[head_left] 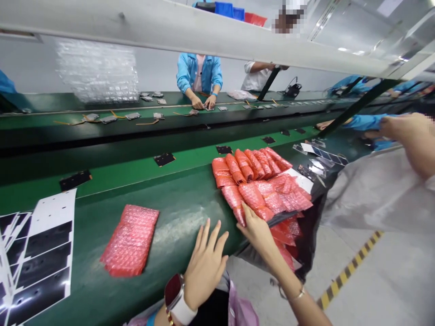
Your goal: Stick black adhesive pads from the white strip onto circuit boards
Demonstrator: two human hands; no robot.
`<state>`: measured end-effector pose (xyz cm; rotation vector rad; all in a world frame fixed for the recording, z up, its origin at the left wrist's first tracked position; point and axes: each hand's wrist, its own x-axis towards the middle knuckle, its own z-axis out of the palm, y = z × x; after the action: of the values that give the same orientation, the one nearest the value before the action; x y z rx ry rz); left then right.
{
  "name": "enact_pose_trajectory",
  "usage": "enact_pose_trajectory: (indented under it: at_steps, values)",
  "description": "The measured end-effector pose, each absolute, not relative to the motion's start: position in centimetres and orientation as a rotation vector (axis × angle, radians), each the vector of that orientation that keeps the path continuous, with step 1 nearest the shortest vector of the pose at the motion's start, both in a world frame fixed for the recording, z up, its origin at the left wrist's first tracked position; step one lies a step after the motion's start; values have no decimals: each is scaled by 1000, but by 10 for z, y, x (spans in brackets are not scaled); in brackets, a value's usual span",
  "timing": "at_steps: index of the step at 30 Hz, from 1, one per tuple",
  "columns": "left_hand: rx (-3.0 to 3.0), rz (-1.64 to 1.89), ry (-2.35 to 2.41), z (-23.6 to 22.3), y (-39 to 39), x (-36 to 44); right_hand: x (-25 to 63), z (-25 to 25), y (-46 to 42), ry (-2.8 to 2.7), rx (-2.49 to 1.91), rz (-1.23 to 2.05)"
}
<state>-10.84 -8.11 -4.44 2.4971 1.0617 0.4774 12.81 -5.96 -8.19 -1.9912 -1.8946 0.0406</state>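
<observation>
The person's two hands were apart. The left hand [207, 260] lay palm down with its fingers spread, holding nothing, above the near edge of the desk [180, 235]; whether it touched the surface could not be told. A watch [174, 290] with a white band sat on that wrist. The right hand [253, 226], a thin bracelet [295, 295] on its wrist, had its fingertips against the near end of a red bubble-wrap bag [232, 198]; whether they pinched it or only rested there could not be told.

That bag lay at the near left of a pile of red bags [260, 165], set in rows to the right on the desk. More red bags [285, 235] showed lower down, just beyond the right hand. To the left of the left hand, well apart from the pile, a single flat red bag [131, 240] lay on the desk.

At the far left of that bag were white sheets with black panels [47, 246], partly overlapping. Beyond the desk ran a green strip [118, 174] with thin black pieces [165, 159] spaced along it. Farther off, a co-worker in a blue jacket [190, 70] had both hands on small parts at another desk [117, 102], where grey pieces [132, 116] lay in a line. At the right, another person's arm [413, 140] reached in above grey cloth [367, 194]. A yellow-and-black stripe [351, 267] crossed the floor [384, 280].
</observation>
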Motion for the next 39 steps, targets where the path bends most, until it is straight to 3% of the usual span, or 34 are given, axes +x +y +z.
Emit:
enact_pose_trajectory:
  at_steps: [6, 9, 11, 16, 22, 27, 33, 35, 39]
  values:
    - [2352, 451, 1067, -27, -66, -115, 117, -15, -76, -2142, -1560, 939]
    - [2115, 261, 1162, -26, -58, -126, 97, -12, -76, -2121, -1353, 1196]
    - [1994, 204, 1275, -32, -56, -139, 84, -25, -75, -1988, -1312, 1136]
    - [1779, 316, 1463, -48, -57, -170, 36, -64, -87, -1656, -1291, 438]
    - [1647, 384, 1555, -50, -68, -172, -23, -79, -94, -1678, -1304, 585]
    - [1664, 358, 1551, -50, -74, -171, -20, -77, -89, -1726, -1333, 661]
    - [1756, 286, 1548, -37, -85, -157, 14, -37, -88, -1784, -1228, 1173]
    - [1797, 246, 1509, -31, -92, -147, 28, -30, -83, -1757, -1290, 1118]
    - [1882, 247, 1401, -29, -105, -138, 71, -42, -74, -1541, -1565, 708]
